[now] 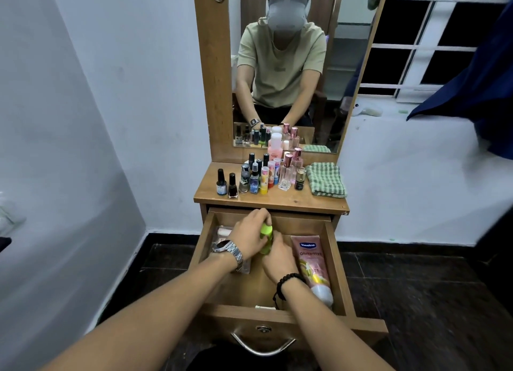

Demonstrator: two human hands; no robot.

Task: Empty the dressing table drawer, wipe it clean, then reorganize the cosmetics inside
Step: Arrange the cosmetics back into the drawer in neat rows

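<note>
The wooden drawer (337, 262) of the dressing table stands pulled out. Both my hands are inside it. My left hand (249, 236), with a metal watch, wraps around a lime-green bottle (266, 239) from the left. My right hand (279, 255), with a black bead bracelet, touches the same bottle from below and to the right. A pink Vaseline lotion tube (312, 268) lies along the drawer's right side. Small pale items (223, 232) show at the drawer's left, partly hidden by my left wrist.
On the tabletop (277, 200) stand several nail polish bottles (232, 186), small sprays and perfume bottles (286, 173), and a folded green checked cloth (327, 179) at the right. A mirror (288, 73) rises behind. A window and dark blue curtain (472, 73) are at the right.
</note>
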